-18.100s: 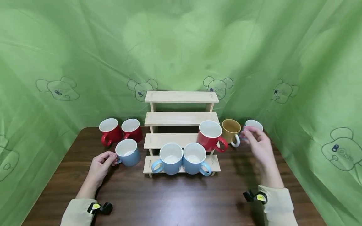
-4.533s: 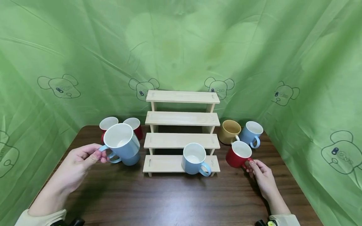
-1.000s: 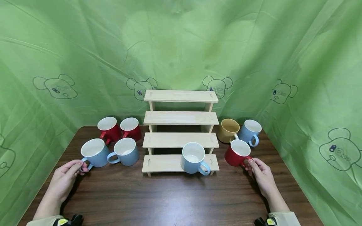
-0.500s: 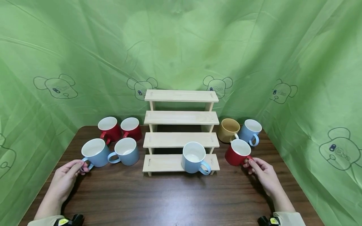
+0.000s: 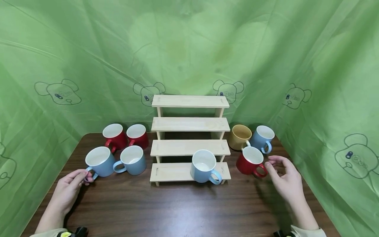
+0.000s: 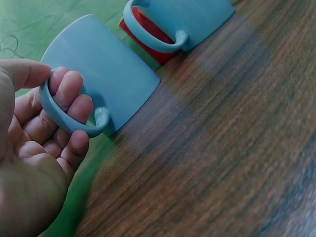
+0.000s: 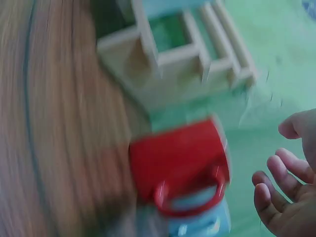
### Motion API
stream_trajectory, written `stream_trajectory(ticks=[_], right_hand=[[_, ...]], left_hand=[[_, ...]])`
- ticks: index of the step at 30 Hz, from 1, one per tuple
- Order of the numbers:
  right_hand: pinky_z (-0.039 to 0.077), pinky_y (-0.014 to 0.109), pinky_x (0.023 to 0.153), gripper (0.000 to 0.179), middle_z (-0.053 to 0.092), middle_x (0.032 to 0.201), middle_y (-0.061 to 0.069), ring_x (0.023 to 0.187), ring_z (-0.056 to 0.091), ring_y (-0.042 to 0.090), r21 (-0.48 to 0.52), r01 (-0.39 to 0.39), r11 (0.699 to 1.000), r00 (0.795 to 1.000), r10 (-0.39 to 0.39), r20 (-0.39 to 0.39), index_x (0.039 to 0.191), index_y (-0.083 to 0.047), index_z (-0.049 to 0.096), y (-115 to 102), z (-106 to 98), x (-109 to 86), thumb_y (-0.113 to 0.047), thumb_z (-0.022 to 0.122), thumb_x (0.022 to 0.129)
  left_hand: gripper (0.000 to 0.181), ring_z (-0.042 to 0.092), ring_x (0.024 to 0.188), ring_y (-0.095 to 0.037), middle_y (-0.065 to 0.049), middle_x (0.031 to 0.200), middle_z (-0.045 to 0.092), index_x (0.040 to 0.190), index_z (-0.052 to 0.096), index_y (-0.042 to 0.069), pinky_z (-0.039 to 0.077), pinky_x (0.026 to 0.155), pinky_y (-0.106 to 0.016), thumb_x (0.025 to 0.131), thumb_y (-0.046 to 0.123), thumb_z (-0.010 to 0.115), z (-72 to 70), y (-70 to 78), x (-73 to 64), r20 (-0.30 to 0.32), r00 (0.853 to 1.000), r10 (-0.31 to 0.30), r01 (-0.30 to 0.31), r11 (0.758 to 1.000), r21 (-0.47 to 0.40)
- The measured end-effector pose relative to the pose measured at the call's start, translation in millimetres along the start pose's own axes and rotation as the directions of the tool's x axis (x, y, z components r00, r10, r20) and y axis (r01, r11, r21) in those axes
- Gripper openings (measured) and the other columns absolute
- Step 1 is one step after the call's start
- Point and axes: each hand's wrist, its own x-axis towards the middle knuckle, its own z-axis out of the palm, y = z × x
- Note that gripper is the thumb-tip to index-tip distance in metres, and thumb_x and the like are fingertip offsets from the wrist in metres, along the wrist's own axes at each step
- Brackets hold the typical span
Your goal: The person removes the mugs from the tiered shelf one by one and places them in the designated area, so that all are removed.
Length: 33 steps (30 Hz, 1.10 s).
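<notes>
At the left of the table my left hand point(image 5: 66, 191) grips the handle of a light blue mug point(image 5: 102, 162). In the left wrist view several fingers pass through the loop of that mug's handle point(image 6: 74, 121), with the thumb on top. My right hand point(image 5: 285, 179) is apart from a red mug point(image 5: 248, 163), just right of its handle, fingers loosely bent and holding nothing. A gap shows between that hand and the red mug point(image 7: 180, 158) in the right wrist view. Another light blue mug point(image 5: 202, 168) stands on the lowest step of a wooden tiered shelf point(image 5: 174, 171).
Another light blue mug point(image 5: 134, 161) stands beside the held one, with two red mugs point(image 5: 116, 138) behind. At the back right are a tan mug point(image 5: 238, 140) and a blue mug point(image 5: 260, 141). A green curtain point(image 5: 189, 49) hangs behind the brown table point(image 5: 177, 210).
My right hand has let go of the red mug's handle and moved back to the right. My left hand earlier carried the blue mug and lowered it onto the table at the left.
</notes>
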Motion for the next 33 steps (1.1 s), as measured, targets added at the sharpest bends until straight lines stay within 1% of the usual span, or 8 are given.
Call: stream_trajectory(ticks=[3, 6, 8, 12, 16, 23, 28, 33], right_hand=[[0.054, 0.012, 0.071, 0.027, 0.071, 0.105, -0.014, 0.094, 0.066, -0.006, 0.117, 0.036, 0.992, 0.998, -0.042, 0.049, 0.126, -0.002, 0.071, -22.0, 6.3, -3.4, -0.003, 0.078, 0.100], [0.056, 0.014, 0.078, 0.030, 0.074, 0.108, -0.007, 0.100, 0.068, 0.000, 0.246, 0.081, 0.966, 0.985, -0.115, 0.128, 0.130, 0.004, 0.068, -40.6, 16.5, -2.2, 0.005, 0.074, 0.100], [0.057, 0.016, 0.085, 0.033, 0.075, 0.112, -0.002, 0.105, 0.069, 0.003, 0.335, 0.091, 0.938, 0.966, -0.164, 0.197, 0.134, 0.006, 0.065, -50.9, 25.0, 1.1, 0.007, 0.071, 0.101], [0.058, 0.021, 0.092, 0.037, 0.074, 0.122, 0.006, 0.113, 0.071, 0.013, 0.429, 0.079, 0.900, 0.914, -0.238, 0.330, 0.140, 0.005, 0.062, -66.9, 39.9, 6.4, 0.005, 0.068, 0.104], [0.059, 0.024, 0.091, 0.032, 0.073, 0.123, 0.013, 0.112, 0.071, 0.020, 0.422, 0.044, 0.906, 0.886, -0.231, 0.403, 0.137, 0.004, 0.064, -75.5, 51.8, 6.8, -0.002, 0.069, 0.106], [0.056, 0.027, 0.082, 0.020, 0.071, 0.111, 0.009, 0.099, 0.067, 0.015, 0.316, -0.014, 0.949, 0.860, -0.150, 0.488, 0.126, -0.003, 0.071, -75.9, 68.6, -0.9, -0.014, 0.070, 0.108], [0.058, 0.030, 0.083, 0.019, 0.075, 0.112, 0.003, 0.097, 0.070, 0.022, 0.285, -0.028, 0.958, 0.822, -0.140, 0.552, 0.123, -0.010, 0.074, -77.4, 76.9, -5.6, -0.021, 0.073, 0.107], [0.060, 0.030, 0.080, 0.017, 0.078, 0.113, 0.005, 0.092, 0.073, 0.027, 0.295, -0.042, 0.955, 0.801, -0.144, 0.580, 0.122, -0.010, 0.075, -76.0, 81.7, -7.1, -0.020, 0.070, 0.109]], left_hand=[[0.028, 0.076, 0.086, -0.011, -0.004, 0.096, 0.080, 0.112, 0.076, -0.004, 0.058, 0.075, -0.023, 0.112, -0.009, 0.048, 0.2, -1.0, -0.1, -0.002, 1.000, 0.007, -0.007, 1.000, -0.009], [0.029, 0.076, 0.085, -0.011, -0.005, 0.096, 0.080, 0.112, 0.076, -0.004, 0.059, 0.075, -0.023, 0.112, -0.009, 0.048, 0.8, -0.5, -0.2, -0.014, 1.000, 0.010, -0.010, 1.000, -0.014], [0.028, 0.077, 0.085, -0.011, -0.004, 0.096, 0.080, 0.110, 0.076, -0.002, 0.059, 0.075, -0.023, 0.112, -0.009, 0.049, 1.0, 0.2, -0.1, -0.020, 1.000, 0.007, -0.008, 1.000, -0.012], [0.026, 0.076, 0.085, -0.009, -0.002, 0.095, 0.080, 0.109, 0.075, -0.002, 0.058, 0.075, -0.022, 0.113, -0.006, 0.050, 2.1, 1.5, 0.0, -0.012, 1.000, -0.003, 0.003, 1.000, 0.024], [0.023, 0.076, 0.086, -0.009, -0.002, 0.095, 0.080, 0.110, 0.073, -0.005, 0.058, 0.076, -0.022, 0.113, -0.005, 0.051, 2.3, 0.1, 0.1, 0.011, 1.000, -0.011, 0.010, 0.999, 0.053], [0.025, 0.075, 0.086, -0.009, -0.002, 0.095, 0.079, 0.110, 0.074, -0.002, 0.059, 0.076, -0.022, 0.113, -0.005, 0.050, 0.7, -1.4, -1.5, 0.016, 1.000, 0.000, -0.001, 0.998, 0.068], [0.023, 0.075, 0.086, -0.009, -0.002, 0.093, 0.079, 0.109, 0.074, -0.003, 0.058, 0.076, -0.022, 0.113, -0.004, 0.051, 1.9, 0.1, -2.9, 0.003, 1.000, 0.001, -0.001, 0.997, 0.076], [0.021, 0.075, 0.086, -0.008, -0.001, 0.094, 0.079, 0.111, 0.072, -0.007, 0.058, 0.076, -0.022, 0.113, -0.003, 0.052, 3.7, 0.6, -2.2, 0.001, 1.000, -0.013, 0.012, 0.996, 0.091]])
